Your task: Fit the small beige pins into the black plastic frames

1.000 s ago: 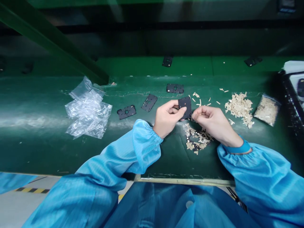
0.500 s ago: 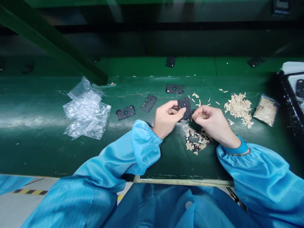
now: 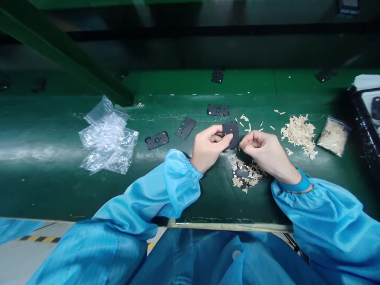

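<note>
My left hand [image 3: 209,146] is closed around a flat black plastic part [image 3: 230,133], holding it tilted above the table with the thumb across its face. At the part's lower right edge, my right hand [image 3: 263,148] is closed in a pinch; whatever is between its fingertips is too small to make out. Under the hands lies a loose heap of small beige and black pieces [image 3: 247,172], partly covered by the right hand. Similar black plastic parts with cut-outs rest nearby: one flat at the left [image 3: 156,140], one tilted beside it [image 3: 185,128] and one further back [image 3: 218,110].
Clear plastic bags [image 3: 108,138] lie piled at the left. At the right are a pile of beige strips [image 3: 298,134], a zip bag [image 3: 334,135] of them and a black tray [image 3: 360,114]. More black parts [image 3: 217,76] sit on the green strip behind. A green post [image 3: 89,71] slants across the left.
The black parts on the green strip at the back have shifted slightly to the right. Both hands and the held part stay almost where they were.
</note>
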